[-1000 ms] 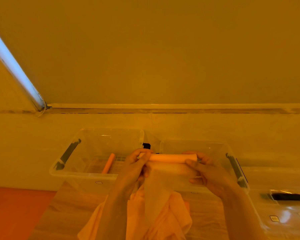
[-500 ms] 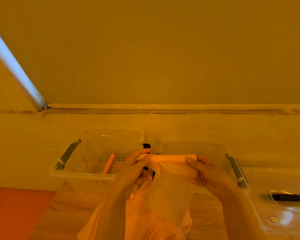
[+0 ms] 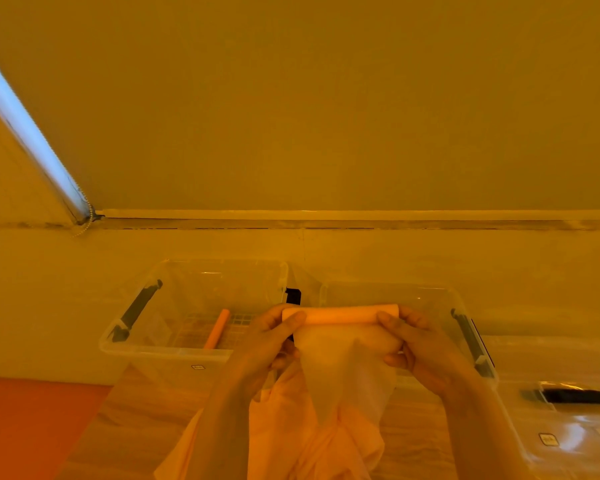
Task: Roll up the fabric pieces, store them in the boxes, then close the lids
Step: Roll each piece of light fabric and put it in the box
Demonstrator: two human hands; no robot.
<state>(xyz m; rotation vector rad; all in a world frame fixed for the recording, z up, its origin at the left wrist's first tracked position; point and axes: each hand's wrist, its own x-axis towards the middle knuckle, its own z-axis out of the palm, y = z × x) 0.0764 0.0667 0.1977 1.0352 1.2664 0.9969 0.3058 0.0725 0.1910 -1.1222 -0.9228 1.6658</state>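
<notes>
A half-rolled fabric (image 3: 340,315) is pinched at its ends by the left hand (image 3: 267,344) and right hand (image 3: 426,348), held above the table (image 3: 136,410) before two open boxes. A finished roll (image 3: 217,329) is seen inside the left box (image 3: 136,346); a lid (image 3: 568,420) lies rightward.

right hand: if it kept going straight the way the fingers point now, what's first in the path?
The right hand points leftward along the fabric roll it grips, so beyond that roll it would likely meet the left hand at the other end. Depth is uncertain from this single view.
</notes>
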